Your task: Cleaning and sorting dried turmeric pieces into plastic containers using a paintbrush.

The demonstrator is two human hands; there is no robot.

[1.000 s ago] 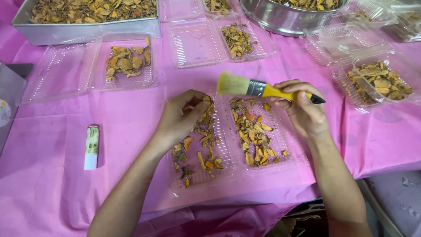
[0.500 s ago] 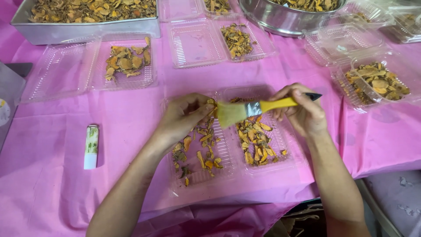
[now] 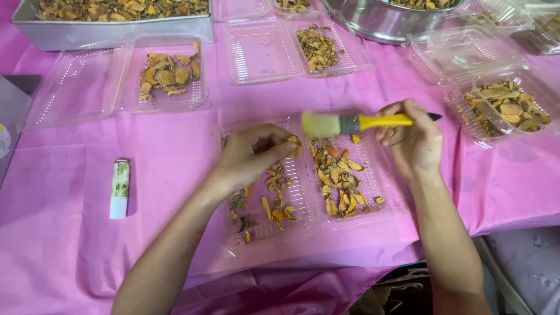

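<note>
My left hand (image 3: 251, 156) pinches an orange dried slice (image 3: 294, 146) over the left half of an open clear clamshell tray (image 3: 303, 219) on the pink tablecloth. My right hand (image 3: 411, 140) grips a yellow-handled paintbrush (image 3: 350, 123), held level, its pale bristles pointing left and close to the pinched slice. Both halves of the tray hold scattered orange and brown dried slices (image 3: 338, 178).
More clear trays with dried slices lie around: one at upper left (image 3: 166, 76), one at top middle (image 3: 321, 49), one at right (image 3: 504, 108). A metal pan (image 3: 111, 29) and a steel bowl (image 3: 379, 23) stand at the back. A small white lighter (image 3: 119, 188) lies at left.
The brush swung down toward the slice in my left hand, then rose slightly. My left hand has lifted the slice toward the bristles.
</note>
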